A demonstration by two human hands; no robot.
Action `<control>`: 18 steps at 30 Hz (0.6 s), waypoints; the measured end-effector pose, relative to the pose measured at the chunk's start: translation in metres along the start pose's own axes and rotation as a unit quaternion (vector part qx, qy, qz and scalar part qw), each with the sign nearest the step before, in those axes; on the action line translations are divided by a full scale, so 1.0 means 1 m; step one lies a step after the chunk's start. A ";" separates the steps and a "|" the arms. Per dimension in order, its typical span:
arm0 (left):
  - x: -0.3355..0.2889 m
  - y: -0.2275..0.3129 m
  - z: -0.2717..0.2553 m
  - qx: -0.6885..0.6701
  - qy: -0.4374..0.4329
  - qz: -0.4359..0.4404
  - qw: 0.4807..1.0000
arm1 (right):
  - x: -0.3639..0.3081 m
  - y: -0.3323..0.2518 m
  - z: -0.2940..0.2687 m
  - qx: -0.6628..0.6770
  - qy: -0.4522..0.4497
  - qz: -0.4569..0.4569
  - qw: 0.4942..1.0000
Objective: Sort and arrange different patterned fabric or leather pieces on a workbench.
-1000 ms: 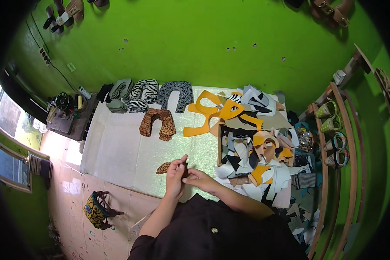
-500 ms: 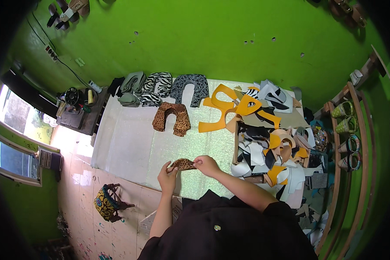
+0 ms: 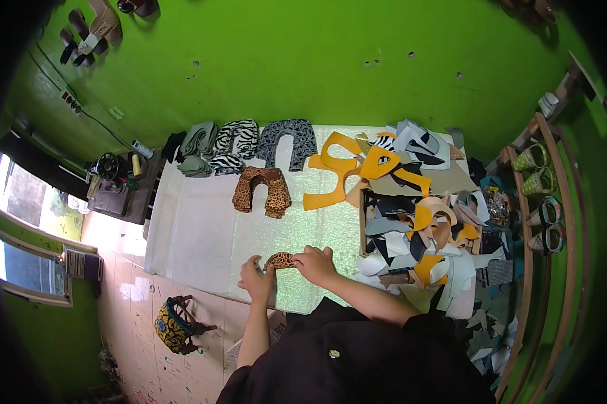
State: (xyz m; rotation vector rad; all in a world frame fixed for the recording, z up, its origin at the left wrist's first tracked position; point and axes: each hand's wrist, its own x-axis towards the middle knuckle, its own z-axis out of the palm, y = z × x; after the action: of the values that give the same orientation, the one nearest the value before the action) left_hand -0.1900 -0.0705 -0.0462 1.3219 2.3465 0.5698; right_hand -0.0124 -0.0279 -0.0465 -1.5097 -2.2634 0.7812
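Observation:
A small curved leopard-print piece of material (image 3: 280, 260) lies between my two hands, low over the near part of the white table (image 3: 196, 229). My left hand (image 3: 255, 279) has its thumb at the piece's left end; the fingers curl just beside it. The right end is pinched in my right hand (image 3: 315, 265), its thumb and fingers closed over the edge. Farther up the table rests a stack of arch-shaped leopard-print pieces (image 3: 278, 198). Behind that stand a grey patterned arch stack (image 3: 286, 135), zebra-print pieces (image 3: 238, 135) and folded grey-green pieces (image 3: 199, 138).
Yellow cut-out sheets (image 3: 324, 200) lie right of the stacks. A heap of mixed scraps (image 3: 398, 244) fills the table's right side, near a wooden shoe rack (image 3: 526, 283). A patterned stool (image 3: 172, 326) stands at left; a dark side table (image 3: 125, 205) holds thread spools.
The view has shifted slightly. Both hands have come lower and flatter around the leopard-print piece, and my right hand now covers more of its right end.

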 end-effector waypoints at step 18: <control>0.000 0.154 0.028 -0.226 -0.004 0.431 0.874 | -0.035 0.105 -0.161 -0.194 0.045 0.168 0.965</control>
State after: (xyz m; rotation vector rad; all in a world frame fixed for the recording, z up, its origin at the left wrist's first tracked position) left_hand -0.0663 0.0069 0.0111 2.0481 1.3524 1.2565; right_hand 0.1661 0.0145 0.0221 -2.0991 -2.2096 0.3450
